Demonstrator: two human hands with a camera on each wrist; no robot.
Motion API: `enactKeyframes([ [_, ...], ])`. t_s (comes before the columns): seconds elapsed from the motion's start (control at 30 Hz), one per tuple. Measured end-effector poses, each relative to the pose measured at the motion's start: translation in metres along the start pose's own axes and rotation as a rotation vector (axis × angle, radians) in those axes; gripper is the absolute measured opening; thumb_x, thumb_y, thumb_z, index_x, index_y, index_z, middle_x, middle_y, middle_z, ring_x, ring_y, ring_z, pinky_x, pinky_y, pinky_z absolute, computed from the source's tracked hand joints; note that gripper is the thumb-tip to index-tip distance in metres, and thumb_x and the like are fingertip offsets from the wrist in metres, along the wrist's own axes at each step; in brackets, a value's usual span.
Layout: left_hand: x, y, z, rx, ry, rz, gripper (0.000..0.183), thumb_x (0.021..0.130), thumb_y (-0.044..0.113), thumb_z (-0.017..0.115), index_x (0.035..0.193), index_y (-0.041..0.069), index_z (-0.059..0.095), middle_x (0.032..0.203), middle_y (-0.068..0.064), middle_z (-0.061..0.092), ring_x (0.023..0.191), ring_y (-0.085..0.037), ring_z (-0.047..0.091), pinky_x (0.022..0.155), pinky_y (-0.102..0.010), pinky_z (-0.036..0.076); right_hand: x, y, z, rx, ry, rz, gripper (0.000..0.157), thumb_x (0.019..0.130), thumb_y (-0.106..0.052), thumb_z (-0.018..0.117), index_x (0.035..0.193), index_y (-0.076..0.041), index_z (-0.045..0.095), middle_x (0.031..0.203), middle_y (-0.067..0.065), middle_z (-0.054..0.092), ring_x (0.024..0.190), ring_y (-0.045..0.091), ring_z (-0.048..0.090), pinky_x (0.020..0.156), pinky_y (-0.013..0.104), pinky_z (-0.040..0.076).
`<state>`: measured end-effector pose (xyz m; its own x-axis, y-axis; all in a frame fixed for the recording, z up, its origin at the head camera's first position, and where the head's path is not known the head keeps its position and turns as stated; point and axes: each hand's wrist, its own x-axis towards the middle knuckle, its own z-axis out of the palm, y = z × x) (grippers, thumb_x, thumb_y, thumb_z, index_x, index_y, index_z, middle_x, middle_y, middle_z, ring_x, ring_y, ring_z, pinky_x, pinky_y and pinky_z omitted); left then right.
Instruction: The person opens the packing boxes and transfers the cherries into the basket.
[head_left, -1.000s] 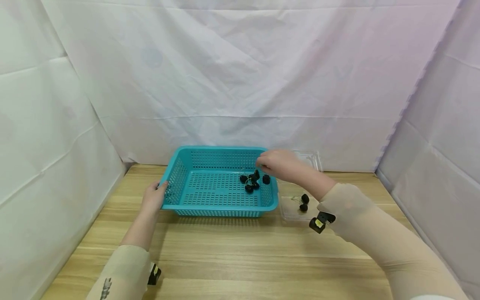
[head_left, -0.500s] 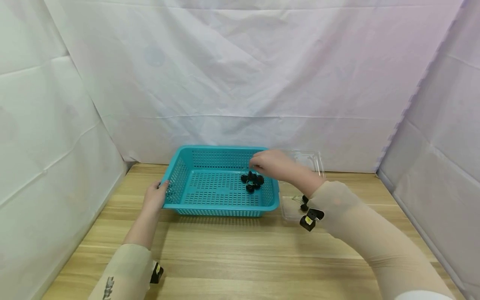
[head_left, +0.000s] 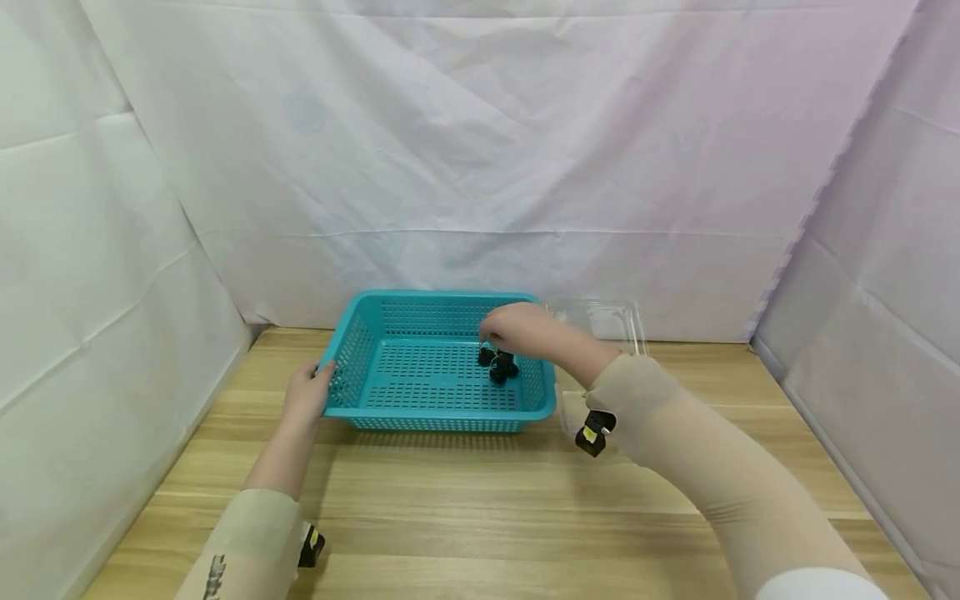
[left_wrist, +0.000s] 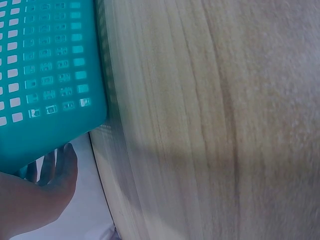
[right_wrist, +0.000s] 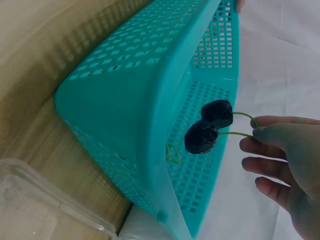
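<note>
A turquoise slotted plastic basket (head_left: 420,367) stands in the middle of the head view. My left hand (head_left: 305,392) grips its left rim, thumb on top; in the left wrist view the fingers (left_wrist: 67,162) curl beneath the edge. Above the basket's right end, my right hand (head_left: 521,329) pinches two thin green stems between thumb and forefinger. From them hang two dark cherries (right_wrist: 210,125), clear in the right wrist view. Several dark cherries (head_left: 498,374) show below the right hand in the head view, partly hidden by it. A bit of green stem (right_wrist: 173,154) shows inside the basket.
Right of the basket, a clear plastic box (head_left: 603,321) lies on the wooden table (head_left: 450,508), partly covered by my right forearm. White cloth (head_left: 480,167) hangs behind and along both sides.
My right hand has moved left, from the basket's right rim to over the cherries inside, carrying the hanging cherries. My left hand stays on the left rim.
</note>
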<state>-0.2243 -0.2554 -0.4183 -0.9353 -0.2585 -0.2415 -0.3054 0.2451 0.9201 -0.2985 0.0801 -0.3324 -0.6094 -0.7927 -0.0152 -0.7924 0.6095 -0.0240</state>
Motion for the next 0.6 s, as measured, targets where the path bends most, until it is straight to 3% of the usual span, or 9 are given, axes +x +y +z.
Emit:
enactKeyframes([
  [0.13, -0.001, -0.001, -0.001, 0.01, -0.003, -0.004, 0.059, 0.106, 0.035, 0.033, 0.149, -0.006, 0.028, 0.147, -0.027, 0.035, 0.131, -0.037, 0.037, 0.105, -0.051, 0.037, 0.006, -0.001, 0.002, -0.004, -0.016, 0.008, 0.029, 0.1, -0.006, 0.048, 0.115, -0.012, 0.072, 0.116, 0.004, 0.068, 0.101, 0.018, 0.064, 0.074, 0.029, 0.052],
  [0.3, 0.0, -0.002, -0.002, 0.016, -0.001, -0.006, 0.06, 0.106, 0.036, 0.033, 0.149, -0.005, 0.028, 0.147, -0.027, 0.035, 0.131, -0.038, 0.038, 0.105, -0.051, 0.037, 0.013, -0.001, 0.002, -0.008, -0.033, 0.018, 0.028, 0.101, -0.006, 0.048, 0.117, -0.012, 0.071, 0.118, 0.005, 0.067, 0.106, 0.019, 0.062, 0.083, 0.031, 0.052],
  [0.6, 0.001, -0.004, -0.002, -0.004, -0.009, -0.002, 0.06, 0.106, 0.037, 0.033, 0.152, -0.002, 0.024, 0.148, -0.025, 0.035, 0.13, -0.035, 0.04, 0.104, -0.05, 0.039, 0.024, -0.002, 0.003, 0.013, -0.039, 0.041, 0.027, 0.101, -0.008, 0.049, 0.116, -0.013, 0.071, 0.116, 0.003, 0.068, 0.101, 0.017, 0.063, 0.079, 0.031, 0.052],
])
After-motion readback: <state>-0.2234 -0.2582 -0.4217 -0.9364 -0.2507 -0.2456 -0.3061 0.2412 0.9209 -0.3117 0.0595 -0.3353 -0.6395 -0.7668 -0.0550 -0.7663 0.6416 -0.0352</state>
